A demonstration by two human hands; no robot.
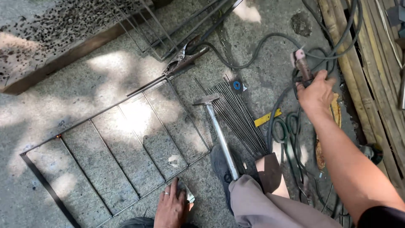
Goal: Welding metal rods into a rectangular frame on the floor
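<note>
down on the concrete floor (pixel 270 71), at the near edge, my left hand (pixel 171 207) rests flat with fingers spread, its grip wide and holding nothing, fingertips touching the near bar of the flat metal grille frame (pixel 122 143) that lies to the left. far to the right, my right hand (pixel 316 93) has its grip closed around the welding electrode holder (pixel 301 63), whose pinkish head points away from me, with dark cables (pixel 253 46) looping off it across the floor. between the two hands lies a chipping hammer (pixel 219 131), head far, silver handle running toward my shoe (pixel 221 169), and just right of it a bundle of thin welding rods (pixel 240 114) laid side by side. a ground clamp (pixel 183 59) sits at the far corner of the frame, touching it. a yellow strip (pixel 267 118) lies by the rods, and bamboo poles (pixel 350 63) run along the right.
</note>
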